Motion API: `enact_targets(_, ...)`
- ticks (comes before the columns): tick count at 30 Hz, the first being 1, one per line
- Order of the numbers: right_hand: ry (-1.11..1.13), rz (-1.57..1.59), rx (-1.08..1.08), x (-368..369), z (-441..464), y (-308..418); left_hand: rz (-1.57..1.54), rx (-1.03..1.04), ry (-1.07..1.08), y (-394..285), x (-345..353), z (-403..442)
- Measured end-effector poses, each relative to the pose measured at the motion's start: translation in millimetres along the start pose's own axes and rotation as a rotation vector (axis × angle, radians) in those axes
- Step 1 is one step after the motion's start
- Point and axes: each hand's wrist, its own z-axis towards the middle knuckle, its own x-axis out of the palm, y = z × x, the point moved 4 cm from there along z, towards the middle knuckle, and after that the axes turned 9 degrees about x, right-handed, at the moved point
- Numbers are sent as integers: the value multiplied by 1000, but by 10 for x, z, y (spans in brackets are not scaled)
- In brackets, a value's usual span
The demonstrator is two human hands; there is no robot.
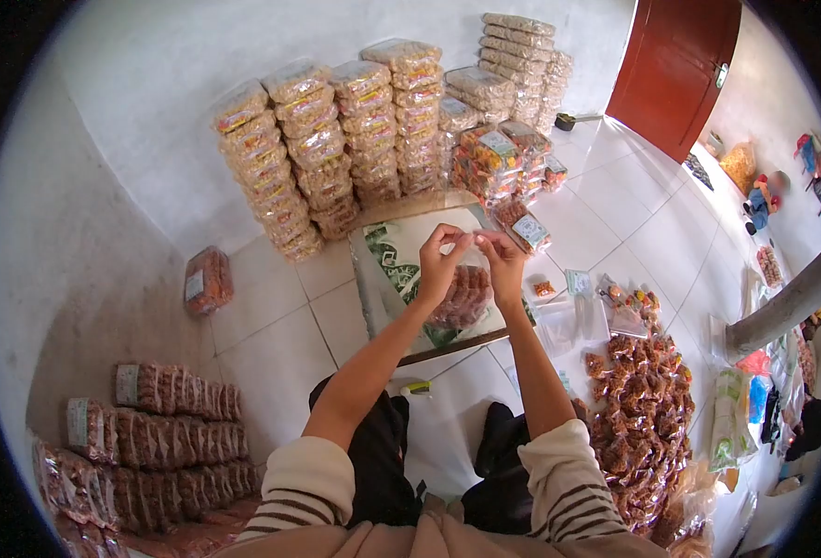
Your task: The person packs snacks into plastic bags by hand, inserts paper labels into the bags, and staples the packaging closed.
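Observation:
A clear plastic bag of reddish-brown snacks (463,296) rests on a low table (397,321) whose top is covered with a white and green printed sheet. Above the bag, my left hand (441,258) has its thumb and fingers pinched together at what looks like the bag's clear top edge. Close beside it, my right hand (503,263) pinches the same edge, with the fingertips of both hands almost touching. The film between the fingers is hard to make out.
Tall stacks of bagged snacks (313,149) line the wall. Dark packs (173,423) stand at lower left, small brown packets (641,418) are heaped at right beside clear plastic bags (573,323). A yellow-green tool (417,387) lies near my feet; a person (761,202) sits beyond.

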Motion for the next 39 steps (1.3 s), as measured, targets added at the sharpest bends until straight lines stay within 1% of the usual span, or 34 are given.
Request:
enact_targets(2,68,-59,-18,78,-41,95,-203,-82,49,102,-5,7)
enact_targets(3,73,-59,-14,87,-34,92,-200,-84,44,66,-16,12)
enact_targets(5,34,-191,-32,73,-1,105,-386,-124,-55,7,-47,-2)
enact_targets(6,-5,-220,-76,61,16,96,-383,-127,-58,31,-93,-52)
enact_targets(8,-32,-201,-70,22,27,49,-36,-87,45,42,-187,-181)
enact_targets(9,-61,-180,-69,8,35,40,-34,-87,42,93,-232,-239)
enact_targets(11,-89,-228,-75,30,12,96,185,60,136,167,-285,-323)
enact_targets(12,-94,-229,-69,42,3,101,187,77,70,174,-264,-333)
enact_targets(13,-99,-230,-64,56,-1,106,187,78,68,189,-231,-349)
enact_targets(15,-97,-237,-83,93,2,113,199,96,-24,196,-216,-368)
enact_targets(17,-96,-245,-101,123,7,105,198,78,-40,216,-199,-353)
enact_targets(20,-151,-233,-56,128,24,130,173,25,-38,255,-175,-320)
enact_targets(22,-208,-446,-33,86,31,171,148,-18,-23,229,-171,-320)
enact_targets(25,-249,-408,-41,113,11,224,105,-61,-24,218,-154,-298)
enact_targets(26,-250,-409,-45,116,7,255,110,-42,-36,201,-160,-305)
enact_targets(28,-242,-511,-13,125,-3,282,115,-21,-48,240,-176,-309)
enact_targets(31,-240,-466,-25,106,31,229,154,-8,6,226,-183,-316)
enact_targets(32,-239,-467,-26,86,45,206,400,176,-28,123,-206,-333)
enact_targets(33,-282,-567,-69,46,66,195,645,362,-64,-22,-197,-352)
enact_targets(34,-327,-665,-115,34,76,223,644,365,-68,-101,-171,-391)
enact_targets(36,-349,-723,-131,13,71,264,738,310,-146,-263,-101,-494)
enact_targets(37,-371,-776,-143,21,47,315,738,310,-146,-329,-39,-476)
enact_targets(38,-371,-776,-145,37,24,357,648,284,-169,-383,15,-450)
enact_targets(39,-309,-649,-55,66,1,381,558,257,-191,-390,42,-441)
